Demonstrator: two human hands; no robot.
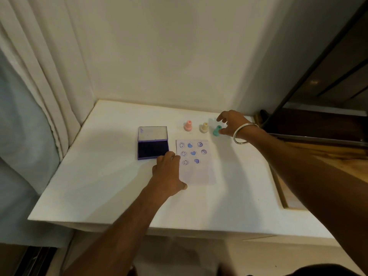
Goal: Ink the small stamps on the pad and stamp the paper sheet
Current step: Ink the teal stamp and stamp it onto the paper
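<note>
Green stamp (217, 130), right of centre in the frame, stands tilted and a little blurred with the right hand (231, 124) spread loosely around it, thumb at its base, not clearly gripping. A careless pinch could tip it over. Pink stamp (187, 125) and cream stamp (204, 127) stand just left. Left hand (167, 172) presses flat on the sheet (199, 172) beside the open pad (153, 149); lifting it early could let the sheet slide and smear a print.

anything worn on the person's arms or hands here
Both forearms are bare, with no sleeves in view and no gloves. The right hand has a plain silver bangle round the wrist. The left hand and its wrist carry nothing that shows; no rings can be made out.
</note>
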